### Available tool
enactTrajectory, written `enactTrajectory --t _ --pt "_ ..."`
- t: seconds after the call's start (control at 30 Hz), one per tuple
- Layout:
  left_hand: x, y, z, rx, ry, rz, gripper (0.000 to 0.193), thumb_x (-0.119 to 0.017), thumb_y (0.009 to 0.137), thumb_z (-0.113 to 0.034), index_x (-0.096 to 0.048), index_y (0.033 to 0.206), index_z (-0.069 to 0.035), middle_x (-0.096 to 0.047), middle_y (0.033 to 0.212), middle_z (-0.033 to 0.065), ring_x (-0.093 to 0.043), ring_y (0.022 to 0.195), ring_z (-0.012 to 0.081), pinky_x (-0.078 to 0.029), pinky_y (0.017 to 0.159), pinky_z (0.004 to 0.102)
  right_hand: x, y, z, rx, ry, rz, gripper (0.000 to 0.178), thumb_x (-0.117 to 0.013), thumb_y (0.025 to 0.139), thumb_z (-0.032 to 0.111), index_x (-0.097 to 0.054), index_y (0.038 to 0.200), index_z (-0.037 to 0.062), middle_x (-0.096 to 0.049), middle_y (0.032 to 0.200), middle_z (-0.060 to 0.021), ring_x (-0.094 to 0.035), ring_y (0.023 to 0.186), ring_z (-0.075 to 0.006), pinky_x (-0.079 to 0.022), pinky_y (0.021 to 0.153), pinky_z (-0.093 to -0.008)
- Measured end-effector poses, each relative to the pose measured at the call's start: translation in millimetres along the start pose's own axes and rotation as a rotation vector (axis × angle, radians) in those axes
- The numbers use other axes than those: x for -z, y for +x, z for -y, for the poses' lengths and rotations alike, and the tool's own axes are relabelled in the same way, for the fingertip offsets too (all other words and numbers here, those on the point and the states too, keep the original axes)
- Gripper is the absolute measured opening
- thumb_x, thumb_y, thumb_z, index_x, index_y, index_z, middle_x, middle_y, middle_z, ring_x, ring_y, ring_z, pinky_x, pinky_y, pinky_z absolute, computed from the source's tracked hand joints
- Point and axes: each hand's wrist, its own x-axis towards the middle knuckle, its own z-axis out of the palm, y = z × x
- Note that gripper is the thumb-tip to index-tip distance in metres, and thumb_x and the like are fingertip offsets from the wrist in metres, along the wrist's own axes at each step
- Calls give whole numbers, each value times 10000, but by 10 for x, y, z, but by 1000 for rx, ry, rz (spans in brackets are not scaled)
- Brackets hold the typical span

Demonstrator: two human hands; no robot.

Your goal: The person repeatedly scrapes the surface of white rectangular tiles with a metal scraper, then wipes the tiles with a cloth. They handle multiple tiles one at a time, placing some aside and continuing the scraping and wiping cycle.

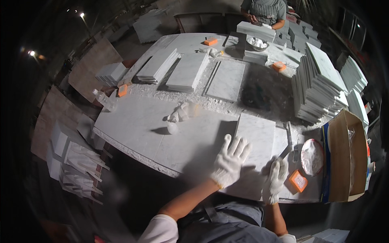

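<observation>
My left hand [230,162], in a white knitted glove, is open with its fingers apart, beside the left edge of a pale marble tile [256,131]. My gloved right hand [276,180] is closed near the table's front edge. From its fingertips a flat grey blade, like a putty knife [287,151], points away from me; its handle is hidden in the glove. Just beyond lies a narrow light tool [289,133]. To the right of this hand are a round dish [312,157] with white paste and an orange block [298,181].
An open cardboard box [348,158] stands at the right edge. Behind it rises a tall tile stack [318,85]. Lower tile stacks [188,73] line the table's middle. A crumpled glove [184,111] and a small white ball [172,128] lie left. Another person [265,14] works opposite.
</observation>
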Motion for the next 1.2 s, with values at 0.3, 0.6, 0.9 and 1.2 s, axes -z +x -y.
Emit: enactTrajectory --t 0.3,0.6,0.9,1.2 --pt "-154 -1372 207 4 2005 527 513 -680 892 -471 -709 1280 -136 -613 1447 75 -461 1454 278 -283 1261 551 370 -469 -111 -109 0 -128 213 -527 1089 171 -626 1184 8 -620 890 -37 -581 743 -109 -509 669 -260" --pt "182 -1453 705 562 -57 -541 401 -754 764 -219 -746 1145 -93 -679 1258 94 -625 1227 304 -472 1079 545 214 -517 -249 -177 33 45 236 -631 1047 189 -675 1179 -2 -702 1027 -79 -644 927 -159 -521 849 -299" --pt "166 -1425 705 514 159 -429 319 -753 793 -171 -748 1106 -111 -684 1214 69 -644 1178 269 -510 1035 500 204 -520 -327 -68 -65 26 232 -616 1058 197 -661 1170 -1 -695 984 -71 -650 844 -135 -535 774 -292" --pt "199 -1446 755 562 -72 -524 231 -678 938 -183 -730 1153 -114 -680 1241 55 -629 1226 210 -492 1102 370 185 -508 -340 55 -120 33 202 -579 1087 203 -610 1158 17 -646 896 -36 -634 683 -99 -545 625 -263"
